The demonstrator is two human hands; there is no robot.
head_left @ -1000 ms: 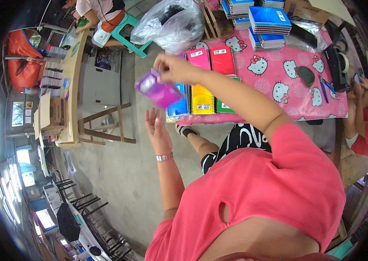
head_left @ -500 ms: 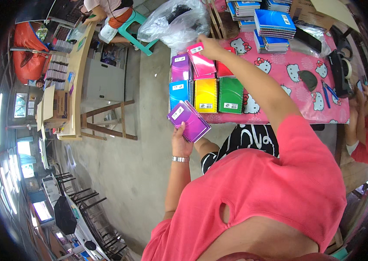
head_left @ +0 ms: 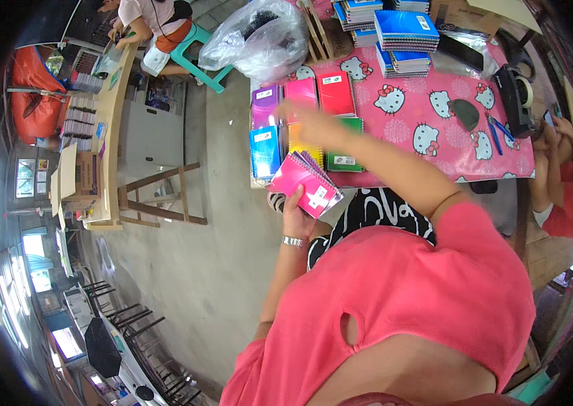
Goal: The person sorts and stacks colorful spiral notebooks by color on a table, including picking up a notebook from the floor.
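In my left hand (head_left: 298, 211) is a small stack of spiral notebooks, with a pink notebook (head_left: 303, 184) on top and a purple edge showing beneath it. My right hand (head_left: 306, 125), smeared by motion, passes over the table; its fingers cannot be made out. Around it, spiral notebooks lie in two rows. In the far row are a purple notebook (head_left: 265, 101), another pink notebook (head_left: 301, 90) and a red notebook (head_left: 336, 93). Nearer me are a blue notebook (head_left: 265, 152), a yellow notebook (head_left: 295, 137) partly hidden by my hand, and a green notebook (head_left: 345, 161).
Stacks of blue notebooks (head_left: 406, 32) stand at the back of the pink-covered table (head_left: 401, 139). To the right are blue-handled pliers (head_left: 496, 134), a dark pouch (head_left: 464, 115) and a tape dispenser (head_left: 515, 101). A plastic bag (head_left: 256, 40) sits beyond; a person (head_left: 567, 183) is at right.
A pink notebook has gone from my right hand onto the stack in my left, covering the purple one. My right hand has moved back toward me over the yellow notebook.
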